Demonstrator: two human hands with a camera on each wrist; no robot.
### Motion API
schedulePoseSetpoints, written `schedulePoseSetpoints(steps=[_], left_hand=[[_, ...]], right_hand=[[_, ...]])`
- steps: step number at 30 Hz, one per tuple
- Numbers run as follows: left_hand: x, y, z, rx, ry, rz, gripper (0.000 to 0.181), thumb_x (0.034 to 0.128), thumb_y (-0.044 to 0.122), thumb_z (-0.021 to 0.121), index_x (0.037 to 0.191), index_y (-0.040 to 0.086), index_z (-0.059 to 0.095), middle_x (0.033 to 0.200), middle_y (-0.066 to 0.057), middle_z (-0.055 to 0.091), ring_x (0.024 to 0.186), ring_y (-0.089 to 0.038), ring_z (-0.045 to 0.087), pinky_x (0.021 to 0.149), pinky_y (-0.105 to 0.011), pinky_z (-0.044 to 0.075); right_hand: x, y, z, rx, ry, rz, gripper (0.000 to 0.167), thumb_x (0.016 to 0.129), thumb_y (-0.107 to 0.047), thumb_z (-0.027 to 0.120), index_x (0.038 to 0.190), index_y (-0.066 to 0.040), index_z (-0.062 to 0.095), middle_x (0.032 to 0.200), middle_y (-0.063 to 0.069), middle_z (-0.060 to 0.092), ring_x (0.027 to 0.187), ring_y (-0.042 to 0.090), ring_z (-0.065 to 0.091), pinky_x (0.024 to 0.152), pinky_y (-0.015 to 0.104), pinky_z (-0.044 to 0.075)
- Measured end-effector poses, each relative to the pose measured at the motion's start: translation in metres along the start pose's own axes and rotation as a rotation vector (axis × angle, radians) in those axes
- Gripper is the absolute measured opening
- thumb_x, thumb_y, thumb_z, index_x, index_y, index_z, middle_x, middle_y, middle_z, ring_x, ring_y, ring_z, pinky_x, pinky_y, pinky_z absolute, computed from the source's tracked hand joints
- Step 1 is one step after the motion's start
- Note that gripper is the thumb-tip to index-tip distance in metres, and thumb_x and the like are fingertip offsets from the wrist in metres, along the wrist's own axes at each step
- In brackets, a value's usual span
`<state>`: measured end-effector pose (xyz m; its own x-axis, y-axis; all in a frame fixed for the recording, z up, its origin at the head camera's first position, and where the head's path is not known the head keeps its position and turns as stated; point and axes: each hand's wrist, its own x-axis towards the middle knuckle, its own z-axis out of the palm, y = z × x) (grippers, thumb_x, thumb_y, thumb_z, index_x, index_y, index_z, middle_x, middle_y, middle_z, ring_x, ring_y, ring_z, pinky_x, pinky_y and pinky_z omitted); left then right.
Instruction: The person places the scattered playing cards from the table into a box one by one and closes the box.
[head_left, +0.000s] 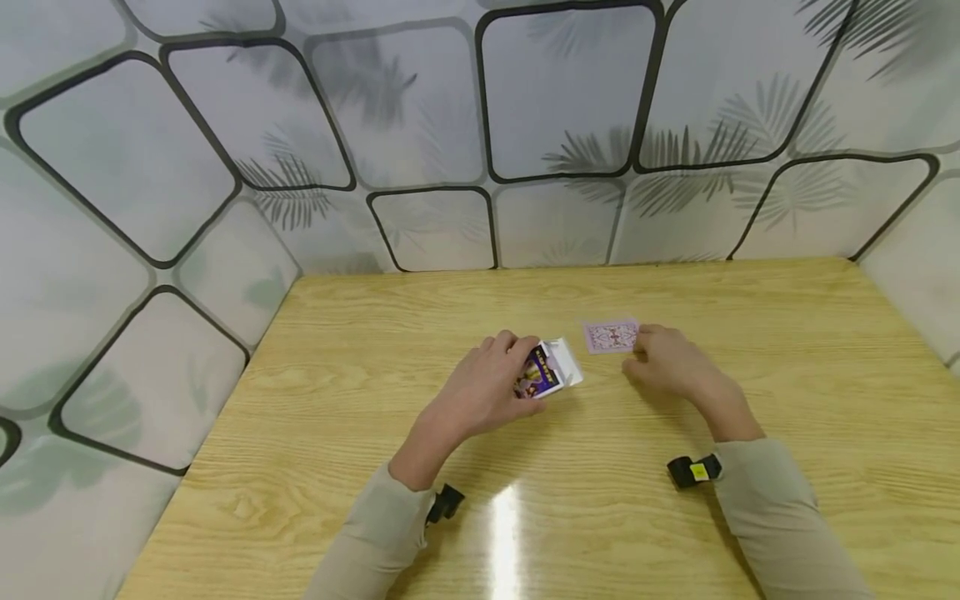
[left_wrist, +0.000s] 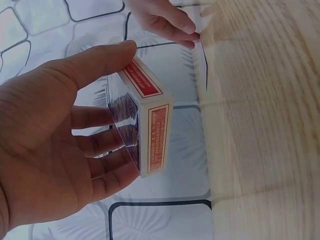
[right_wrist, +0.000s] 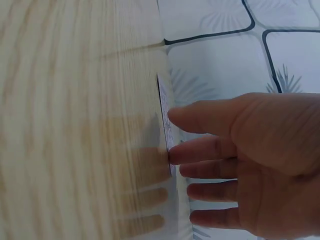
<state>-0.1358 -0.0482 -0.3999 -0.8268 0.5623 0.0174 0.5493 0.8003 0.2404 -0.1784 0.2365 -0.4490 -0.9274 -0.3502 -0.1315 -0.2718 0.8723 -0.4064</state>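
Note:
My left hand (head_left: 483, 387) grips a playing card box (head_left: 537, 375) just above the table, left of centre. Its front is purple and yellow, and a white flap stands open at the right end. In the left wrist view, the thumb lies on one red-labelled side of the box (left_wrist: 156, 135) and the fingers are round the other. A playing card (head_left: 611, 336) with a patterned pinkish back lies on the table right of the box. My right hand (head_left: 671, 362) is at the card's right end, and in the right wrist view a fingertip touches the card (right_wrist: 164, 107) with fingers loosely extended.
Both hands work over a light wood-grain table (head_left: 337, 442). A patterned white wall covering (head_left: 558, 100) rises along its back and left edges. Black wrist devices sit at the left cuff (head_left: 445, 503) and the right cuff (head_left: 693, 472).

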Motion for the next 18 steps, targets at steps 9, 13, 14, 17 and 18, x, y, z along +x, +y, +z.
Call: schedulePoseSetpoints(steps=[9, 13, 14, 17, 18], left_hand=[[0.000, 0.000, 0.002, -0.013, -0.016, -0.003, 0.078, 0.0848, 0.044, 0.077, 0.146, 0.010, 0.044, 0.124, -0.011, 0.056, 0.097, -0.018, 0.054, 0.082, -0.035, 0.050], [0.001, 0.000, 0.001, -0.011, -0.012, -0.001, 0.078, 0.0847, 0.044, 0.077, 0.146, 0.010, 0.044, 0.124, -0.011, 0.056, 0.096, -0.018, 0.054, 0.081, -0.034, 0.049], [0.001, 0.000, 0.001, -0.010, -0.012, -0.001, 0.078, 0.0846, 0.044, 0.077, 0.146, 0.010, 0.044, 0.123, -0.011, 0.056, 0.096, -0.018, 0.054, 0.081, -0.034, 0.049], [0.001, 0.000, 0.001, -0.011, -0.010, -0.001, 0.078, 0.0844, 0.044, 0.078, 0.145, 0.010, 0.044, 0.123, -0.011, 0.056, 0.095, -0.018, 0.054, 0.081, -0.033, 0.049], [0.001, 0.000, 0.000, -0.010, -0.010, -0.002, 0.077, 0.0844, 0.045, 0.078, 0.145, 0.010, 0.044, 0.123, -0.011, 0.056, 0.095, -0.017, 0.054, 0.081, -0.033, 0.049]], right_hand=[[0.002, 0.001, -0.006, -0.015, -0.026, 0.099, 0.026, 0.084, -0.010, 0.070, 0.103, 0.008, 0.064, 0.090, 0.016, 0.066, 0.075, 0.025, 0.056, 0.066, 0.041, 0.046], [-0.001, 0.002, -0.010, 0.022, -0.063, 0.109, 0.047, 0.084, -0.013, 0.070, 0.120, 0.015, 0.058, 0.098, 0.021, 0.066, 0.079, 0.026, 0.058, 0.071, 0.043, 0.048], [-0.002, 0.003, -0.010, 0.035, -0.071, 0.101, 0.048, 0.083, -0.013, 0.070, 0.120, 0.016, 0.058, 0.098, 0.022, 0.066, 0.079, 0.026, 0.058, 0.071, 0.043, 0.049], [-0.005, 0.005, -0.013, 0.066, -0.101, 0.090, 0.052, 0.083, -0.016, 0.071, 0.120, 0.017, 0.055, 0.101, 0.024, 0.066, 0.082, 0.027, 0.060, 0.075, 0.046, 0.050], [-0.006, 0.005, -0.013, 0.067, -0.107, 0.084, 0.051, 0.082, -0.016, 0.071, 0.119, 0.017, 0.055, 0.101, 0.024, 0.066, 0.082, 0.027, 0.060, 0.076, 0.046, 0.050]])
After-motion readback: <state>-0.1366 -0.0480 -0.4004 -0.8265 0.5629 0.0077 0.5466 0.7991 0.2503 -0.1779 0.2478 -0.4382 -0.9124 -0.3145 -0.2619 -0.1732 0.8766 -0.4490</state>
